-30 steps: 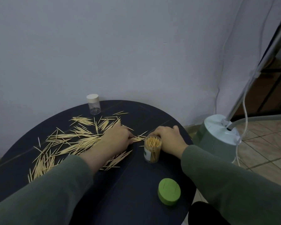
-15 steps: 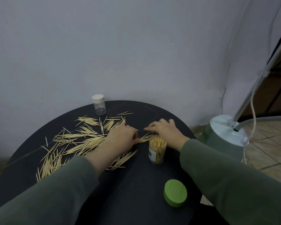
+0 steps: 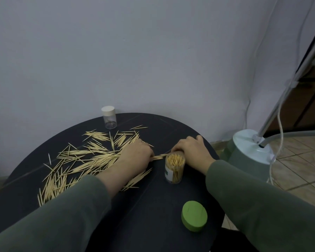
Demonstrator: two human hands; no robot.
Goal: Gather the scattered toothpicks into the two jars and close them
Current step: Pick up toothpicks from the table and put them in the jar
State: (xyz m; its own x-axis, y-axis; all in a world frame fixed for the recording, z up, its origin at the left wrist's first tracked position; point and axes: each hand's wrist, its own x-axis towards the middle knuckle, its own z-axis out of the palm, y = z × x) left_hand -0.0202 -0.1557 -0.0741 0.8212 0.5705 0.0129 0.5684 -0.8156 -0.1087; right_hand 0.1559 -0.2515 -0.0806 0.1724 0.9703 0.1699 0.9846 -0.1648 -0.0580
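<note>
My left hand (image 3: 136,155) pinches a toothpick bundle (image 3: 160,156), long axis pointing right toward the open jar (image 3: 175,168) my right hand (image 3: 191,151) grips at frame centre.

left hand (image 3: 135,157) on toothpicks (image 3: 91,157) | right hand (image 3: 193,151) behind open jar (image 3: 175,168)

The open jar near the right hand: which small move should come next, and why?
Probably lift the small bunch of toothpicks that the left hand pinches and drop it into the open jar. The jar stands upright right beside it, the right hand steadies it, and many scattered toothpicks remain.
</note>
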